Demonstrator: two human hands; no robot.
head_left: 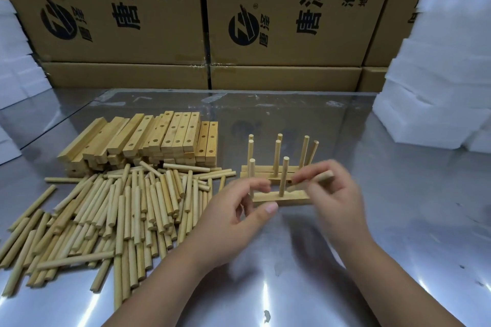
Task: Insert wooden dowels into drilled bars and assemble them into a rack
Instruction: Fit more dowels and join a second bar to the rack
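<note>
A dowel (324,176), pinched in the right hand (332,195), is slanted down-left toward the right end of the bar (292,198), which is gripped by the left hand (239,216).

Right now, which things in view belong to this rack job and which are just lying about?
In the job: near bar held by the left hand, dowel in the right hand, dowelled bars behind, loose dowels, stacked drilled bars.
Lying about: cardboard boxes, white foam blocks.
</note>
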